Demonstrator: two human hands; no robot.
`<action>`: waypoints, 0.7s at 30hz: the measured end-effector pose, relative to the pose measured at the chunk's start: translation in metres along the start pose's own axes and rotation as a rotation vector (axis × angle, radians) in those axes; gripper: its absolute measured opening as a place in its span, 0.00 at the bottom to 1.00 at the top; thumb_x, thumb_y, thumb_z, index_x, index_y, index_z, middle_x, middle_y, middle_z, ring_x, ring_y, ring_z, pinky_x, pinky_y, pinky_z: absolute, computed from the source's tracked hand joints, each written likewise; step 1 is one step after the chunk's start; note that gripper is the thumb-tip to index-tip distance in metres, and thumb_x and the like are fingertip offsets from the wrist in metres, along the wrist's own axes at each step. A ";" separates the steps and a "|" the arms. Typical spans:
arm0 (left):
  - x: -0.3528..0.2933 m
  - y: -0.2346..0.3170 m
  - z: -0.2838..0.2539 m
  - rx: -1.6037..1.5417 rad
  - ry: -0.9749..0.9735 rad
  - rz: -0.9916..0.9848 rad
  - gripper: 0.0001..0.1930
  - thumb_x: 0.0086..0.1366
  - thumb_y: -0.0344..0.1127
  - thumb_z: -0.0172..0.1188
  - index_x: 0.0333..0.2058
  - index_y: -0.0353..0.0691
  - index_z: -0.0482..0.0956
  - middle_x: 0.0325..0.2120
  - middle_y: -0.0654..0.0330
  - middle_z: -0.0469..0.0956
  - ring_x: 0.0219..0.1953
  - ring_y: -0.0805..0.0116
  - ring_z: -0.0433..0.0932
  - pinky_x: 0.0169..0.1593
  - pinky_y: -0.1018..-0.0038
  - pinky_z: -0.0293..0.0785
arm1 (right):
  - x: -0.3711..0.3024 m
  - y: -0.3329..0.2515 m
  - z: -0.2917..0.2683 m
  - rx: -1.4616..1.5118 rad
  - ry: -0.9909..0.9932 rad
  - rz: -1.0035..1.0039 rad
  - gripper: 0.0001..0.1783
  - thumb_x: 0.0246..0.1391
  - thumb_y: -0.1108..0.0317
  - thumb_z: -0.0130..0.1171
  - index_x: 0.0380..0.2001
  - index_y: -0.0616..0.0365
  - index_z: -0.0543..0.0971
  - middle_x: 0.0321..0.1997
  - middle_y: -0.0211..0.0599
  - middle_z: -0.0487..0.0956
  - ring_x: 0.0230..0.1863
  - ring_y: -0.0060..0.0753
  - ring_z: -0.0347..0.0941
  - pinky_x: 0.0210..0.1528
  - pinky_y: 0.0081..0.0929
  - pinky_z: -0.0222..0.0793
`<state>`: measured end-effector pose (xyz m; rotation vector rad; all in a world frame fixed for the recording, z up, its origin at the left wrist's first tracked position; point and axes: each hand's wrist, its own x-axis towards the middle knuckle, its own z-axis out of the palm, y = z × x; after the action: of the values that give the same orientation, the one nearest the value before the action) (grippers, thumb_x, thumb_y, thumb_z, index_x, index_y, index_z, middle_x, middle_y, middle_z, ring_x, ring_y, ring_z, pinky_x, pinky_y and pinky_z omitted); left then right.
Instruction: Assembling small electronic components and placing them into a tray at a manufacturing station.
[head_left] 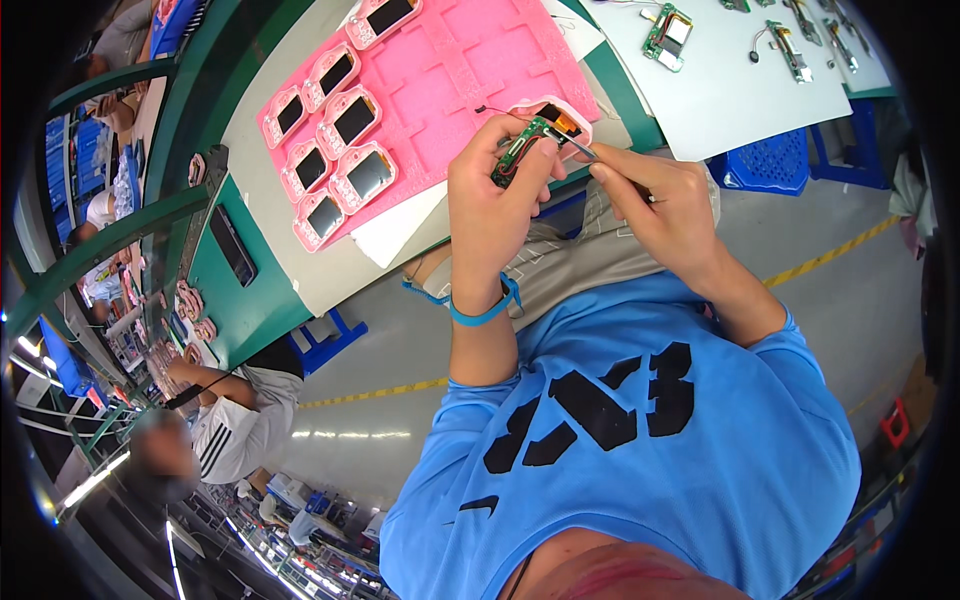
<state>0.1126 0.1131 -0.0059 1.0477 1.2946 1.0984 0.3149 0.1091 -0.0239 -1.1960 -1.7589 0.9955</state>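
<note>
My left hand is closed on a green circuit board with thin wires, holding it up at the near edge of the pink tray. Right behind the board is a pink casing with a dark screen and an orange flat cable; whether my fingers also grip it is hidden. Between the fingertips of my right hand is a pair of slim metal tweezers, its tip close to the board and casing. A blue band circles my left wrist.
Several pink casings with screens, one of them here, lie on the tray's left part. At the right, a white sheet carries more circuit boards. A phone rests on the green table at left. Another person sits at lower left.
</note>
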 end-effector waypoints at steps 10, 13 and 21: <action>-0.001 0.001 0.000 -0.006 0.006 -0.005 0.07 0.74 0.30 0.65 0.47 0.35 0.82 0.25 0.60 0.84 0.21 0.81 0.72 0.22 0.86 0.64 | 0.001 -0.004 -0.002 0.110 -0.022 0.081 0.13 0.64 0.77 0.67 0.50 0.68 0.89 0.21 0.31 0.81 0.18 0.18 0.64 0.20 0.21 0.57; -0.001 -0.001 -0.002 -0.025 -0.011 -0.004 0.07 0.74 0.30 0.65 0.47 0.35 0.82 0.25 0.60 0.84 0.21 0.81 0.72 0.22 0.87 0.64 | 0.001 -0.004 -0.002 0.144 -0.028 0.105 0.13 0.64 0.77 0.67 0.49 0.69 0.89 0.20 0.32 0.80 0.18 0.18 0.63 0.20 0.22 0.56; -0.002 -0.002 -0.001 -0.015 -0.005 0.010 0.06 0.74 0.30 0.66 0.46 0.36 0.82 0.25 0.61 0.84 0.20 0.82 0.71 0.22 0.87 0.62 | -0.005 -0.003 0.000 0.117 -0.023 0.076 0.12 0.65 0.77 0.66 0.48 0.69 0.89 0.21 0.31 0.81 0.18 0.19 0.62 0.20 0.22 0.56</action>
<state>0.1121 0.1103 -0.0078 1.0460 1.2767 1.1104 0.3153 0.1035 -0.0223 -1.1892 -1.6590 1.1449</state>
